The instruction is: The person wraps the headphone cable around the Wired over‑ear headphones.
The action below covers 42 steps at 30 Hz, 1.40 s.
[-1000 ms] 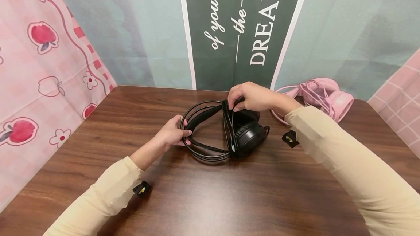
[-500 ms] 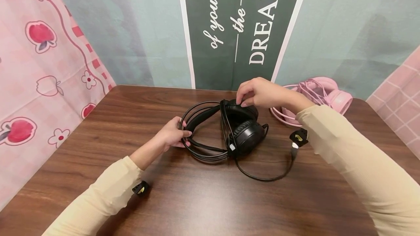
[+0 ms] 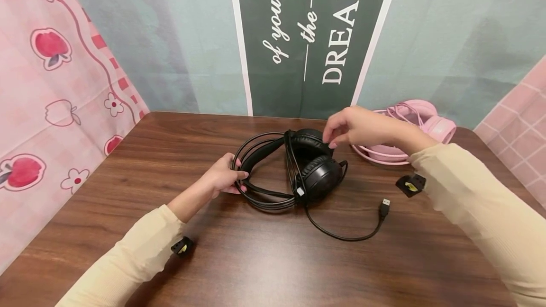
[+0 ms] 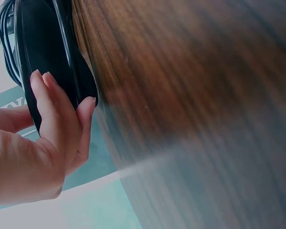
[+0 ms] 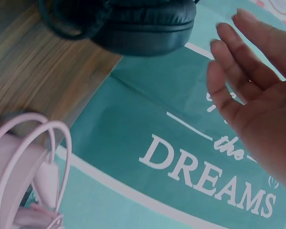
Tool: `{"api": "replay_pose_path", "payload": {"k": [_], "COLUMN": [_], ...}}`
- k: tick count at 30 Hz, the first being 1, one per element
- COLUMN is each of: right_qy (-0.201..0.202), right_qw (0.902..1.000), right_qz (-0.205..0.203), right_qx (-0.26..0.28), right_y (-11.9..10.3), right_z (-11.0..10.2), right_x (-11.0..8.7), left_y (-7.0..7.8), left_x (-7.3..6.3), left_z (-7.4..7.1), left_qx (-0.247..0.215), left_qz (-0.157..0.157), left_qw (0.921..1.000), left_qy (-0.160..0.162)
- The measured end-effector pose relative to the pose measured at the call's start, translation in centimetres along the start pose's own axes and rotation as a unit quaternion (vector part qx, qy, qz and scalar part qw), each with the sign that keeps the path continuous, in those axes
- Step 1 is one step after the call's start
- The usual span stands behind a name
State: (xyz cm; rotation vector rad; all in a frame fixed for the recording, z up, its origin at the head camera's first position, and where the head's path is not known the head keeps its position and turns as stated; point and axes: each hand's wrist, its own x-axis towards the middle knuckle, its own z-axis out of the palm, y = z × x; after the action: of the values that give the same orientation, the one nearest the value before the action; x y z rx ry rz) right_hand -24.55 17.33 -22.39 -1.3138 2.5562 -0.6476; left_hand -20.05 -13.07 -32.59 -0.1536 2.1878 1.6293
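Note:
Black over-ear headphones (image 3: 323, 181) lie on the wooden table, headband to the left and ear cups to the right. Their cable is bundled around the band near the cups, and one loose length ends in a USB plug (image 3: 384, 208) on the tabletop. At the far left of the headband, my left hand (image 3: 222, 174) grips it between thumb and fingers. In the left wrist view, the fingers of that hand (image 4: 52, 124) lie against the padded band (image 4: 45, 43). Beside the far ear cup is my right hand (image 3: 362, 128). Its fingers (image 5: 243, 62) are loosely bent, holding nothing, apart from the cup (image 5: 152, 36).
Pink headphones (image 3: 439, 127) with a pink cable sit at the table's back right corner, behind my right forearm. A cloth backdrop (image 3: 170, 51) with lettering hangs along the back edge. Pink patterned cloth (image 3: 25, 84) stands to the left, pink tile pattern (image 3: 518, 122) to the right.
My right hand has let go of the cable bundle and moved right. A length of cable with the USB plug has dropped onto the table. My left hand keeps its grip on the headband.

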Motion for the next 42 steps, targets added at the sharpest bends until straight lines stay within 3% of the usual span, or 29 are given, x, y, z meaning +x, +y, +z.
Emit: {"api": "replay_pose_path", "payload": {"k": [8, 16, 23, 27, 31, 36, 42], "right_qy": [-0.025, -0.073, -0.113, -0.138, -0.145, -0.137, -0.125], "right_qw": [0.9987, 0.9962, 0.9907, 0.9875, 0.9887, 0.9902, 0.9919], "right_qz": [0.032, 0.035, 0.001, -0.003, -0.001, 0.024, 0.010], "right_qx": [-0.031, 0.031, 0.075, 0.076, 0.038, 0.003, 0.020], "right_y": [0.8, 2.5, 4.0, 4.3, 4.6, 4.7, 4.9], "right_z": [0.6, 2.8, 5.1, 6.5, 7.8, 8.5, 8.7], "right_x": [-4.0, -7.0, -9.0, -9.7, -9.8, -9.8, -9.6], "left_y": [-0.1, -0.1, -0.2, -0.2, -0.2, -0.1, -0.2], "left_x": [0.0, 0.1, 0.1, 0.1, 0.1, 0.2, 0.2], "left_z": [0.0, 0.0, 0.0, -0.1, -0.1, 0.0, 0.0], "left_qx": [0.004, 0.002, -0.001, -0.002, -0.002, -0.004, -0.004], "left_qz": [-0.001, 0.003, 0.004, 0.002, 0.001, 0.004, 0.002], "left_qw": [1.0000, 1.0000, 1.0000, 1.0000, 1.0000, 1.0000, 1.0000], "left_qy": [-0.005, -0.006, -0.007, -0.006, -0.005, -0.007, -0.005]}}
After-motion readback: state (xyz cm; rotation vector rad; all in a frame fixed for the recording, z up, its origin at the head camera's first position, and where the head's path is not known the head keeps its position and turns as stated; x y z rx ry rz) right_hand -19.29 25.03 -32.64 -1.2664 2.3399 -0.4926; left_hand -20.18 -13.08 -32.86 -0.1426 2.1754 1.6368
